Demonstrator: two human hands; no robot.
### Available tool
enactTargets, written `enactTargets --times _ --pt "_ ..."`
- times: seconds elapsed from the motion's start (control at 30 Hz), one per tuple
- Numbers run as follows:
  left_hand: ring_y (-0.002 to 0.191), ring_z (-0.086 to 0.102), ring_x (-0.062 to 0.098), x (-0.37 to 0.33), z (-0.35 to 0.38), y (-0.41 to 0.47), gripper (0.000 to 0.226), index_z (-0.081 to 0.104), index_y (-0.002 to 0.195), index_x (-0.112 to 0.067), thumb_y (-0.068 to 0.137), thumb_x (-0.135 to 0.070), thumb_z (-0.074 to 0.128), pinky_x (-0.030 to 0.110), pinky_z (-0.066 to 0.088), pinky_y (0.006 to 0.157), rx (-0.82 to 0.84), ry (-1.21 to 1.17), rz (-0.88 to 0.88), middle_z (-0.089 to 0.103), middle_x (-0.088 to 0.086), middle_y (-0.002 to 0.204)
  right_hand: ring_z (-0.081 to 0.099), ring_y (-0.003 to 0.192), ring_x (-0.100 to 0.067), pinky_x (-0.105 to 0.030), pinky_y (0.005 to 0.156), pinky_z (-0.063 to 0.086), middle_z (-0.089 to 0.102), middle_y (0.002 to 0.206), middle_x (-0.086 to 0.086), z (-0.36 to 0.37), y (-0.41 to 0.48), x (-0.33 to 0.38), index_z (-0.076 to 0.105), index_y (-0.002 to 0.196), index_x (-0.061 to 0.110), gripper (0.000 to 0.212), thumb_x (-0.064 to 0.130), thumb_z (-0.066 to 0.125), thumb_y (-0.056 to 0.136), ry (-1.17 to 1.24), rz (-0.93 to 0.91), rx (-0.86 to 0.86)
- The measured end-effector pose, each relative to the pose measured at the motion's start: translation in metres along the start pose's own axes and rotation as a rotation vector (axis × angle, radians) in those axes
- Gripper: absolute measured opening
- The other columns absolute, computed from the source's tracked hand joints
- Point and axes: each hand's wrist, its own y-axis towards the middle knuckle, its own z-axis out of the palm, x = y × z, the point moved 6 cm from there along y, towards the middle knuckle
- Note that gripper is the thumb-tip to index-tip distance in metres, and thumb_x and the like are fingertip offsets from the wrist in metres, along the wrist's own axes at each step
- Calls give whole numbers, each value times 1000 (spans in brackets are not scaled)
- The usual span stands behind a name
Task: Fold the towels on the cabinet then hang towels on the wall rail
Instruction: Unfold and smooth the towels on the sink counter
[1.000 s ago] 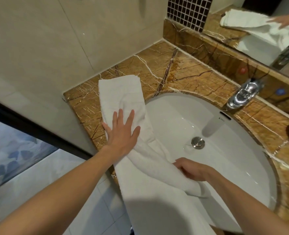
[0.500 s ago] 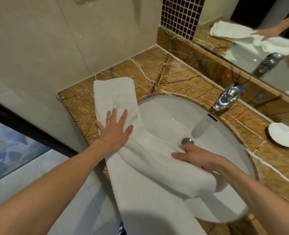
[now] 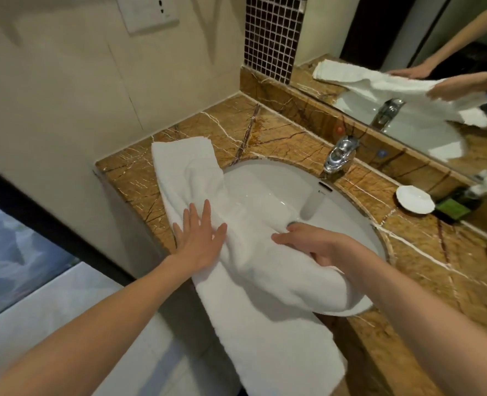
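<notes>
Beige wall (image 3: 65, 95) on the left, dark mosaic tile strip (image 3: 271, 38) in the far corner, mirror (image 3: 379, 24) right. Brown veined marble worktop (image 3: 293, 132) holds a white oval basin (image 3: 265, 190), chrome tap (image 3: 340, 154) at its far side.

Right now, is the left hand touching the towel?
Touching. The head view shows the left hand lying flat on the towel, with no gap.

You're seeing warm, dimmish indoor light from overhead. The curved chrome tap (image 3: 340, 154) glints and shadows the white ceramic basin (image 3: 253, 184). Motion blur smears the white terry towel (image 3: 265, 281); edges bow at 9 and 3 o'clock.
</notes>
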Motion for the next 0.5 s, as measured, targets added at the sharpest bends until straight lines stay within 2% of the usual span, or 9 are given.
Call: enactTargets --times 0.1,0.17,0.23,0.27,0.33,0.37,0.4,0.43,0.5 --pt "146 -12 27 0 6 -28 65 -8 151 -29 97 -53 19 47 -7 116 36 -111 0 -12 9 159 48 71 -24 -31 60 38 47 78 -11 15 -18 1 49 90 11 28 32 68 87 43 41 2" --pt "146 1 31 -3 6 -46 61 5 152 -23 99 -47 24 48 6 118 32 -246 -26 2 13 159 61 83 -30 -34 70 52 64 87 -12 28 -30 -1 57 94 3 22 21 68 88 236 44 0" --pt "141 21 33 -5 2 -63 57 18 150 -17 99 -42 29 45 21 115 -9 -451 -70 20 16 155 67 97 -31 -44 89 53 70 99 -16 41 -39 -4 66 95 1 10 10 63 91 462 42 32" --pt "139 24 31 -6 1 -71 56 20 149 -17 99 -40 29 43 23 113 -2 -535 -97 23 13 154 68 92 -30 -44 89 53 71 95 -16 49 -44 -6 71 85 1 15 8 60 93 556 55 60" --pt "135 32 28 -8 0 -86 53 22 148 -18 100 -40 26 41 28 111 64 -738 -177 30 8 150 71 70 -26 -36 70 58 71 76 -14 62 -49 -9 73 60 1 42 6 52 96 714 81 122" --pt "126 44 29 -10 -1 -93 50 27 146 -19 100 -40 26 43 37 106 91 -879 -229 41 8 141 71 65 -25 -34 63 59 71 72 -15 68 -52 -9 73 60 -1 44 5 49 97 775 93 144" --pt "112 54 29 -12 -2 -98 45 35 140 -17 100 -39 28 45 46 98 114 -1019 -283 52 8 127 71 68 -27 -34 66 59 72 77 -16 76 -54 -8 74 70 -5 38 4 48 97 816 104 160" --pt "101 61 30 -14 -3 -102 40 43 132 -16 100 -36 30 45 53 89 143 -1137 -330 60 8 114 70 78 -28 -36 77 58 71 89 -17 82 -55 -8 72 88 -8 27 3 48 96 838 110 160" --pt "86 69 29 -19 -3 -107 29 57 113 -15 99 -32 38 41 59 71 216 -1370 -406 72 8 93 63 92 -30 -40 95 49 64 108 -19 93 -54 -9 60 118 -8 27 3 49 96 835 123 129"
